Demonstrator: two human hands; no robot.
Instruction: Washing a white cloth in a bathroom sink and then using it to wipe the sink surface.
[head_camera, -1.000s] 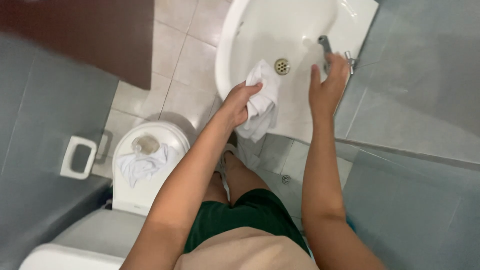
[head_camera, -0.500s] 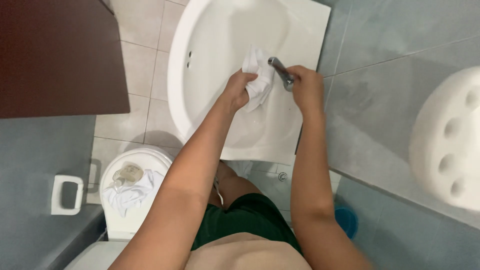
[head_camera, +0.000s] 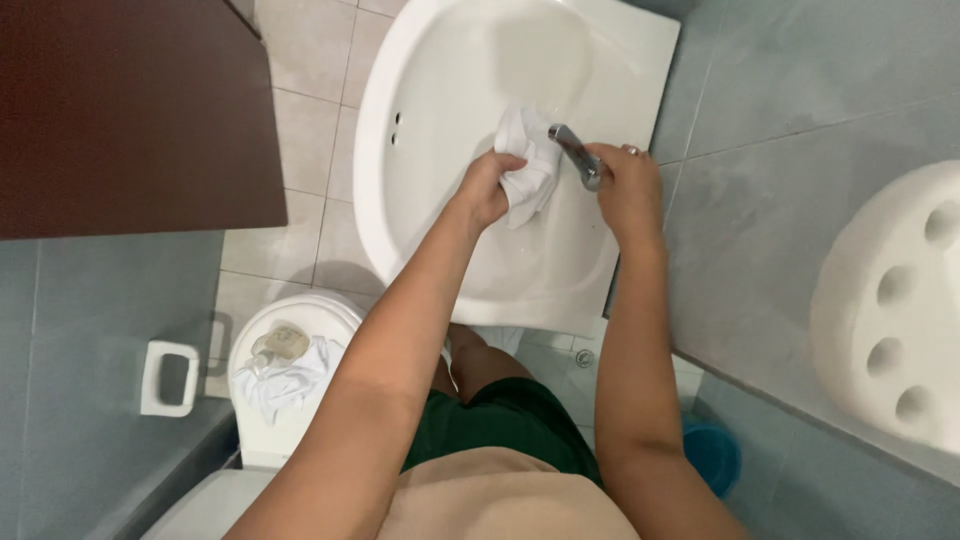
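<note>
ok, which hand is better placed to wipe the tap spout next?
Left, probably. The left hand already grips the white cloth, which sits against the metal tap over the sink. The right hand is on the tap itself and holds no cloth.

Single head-worn view, looking steeply down from above the white sink (head_camera: 440, 120), close over the basin, lens facing the floor, toilet (head_camera: 290, 370) below-left of the sink, grey tiled wall to its right
</note>
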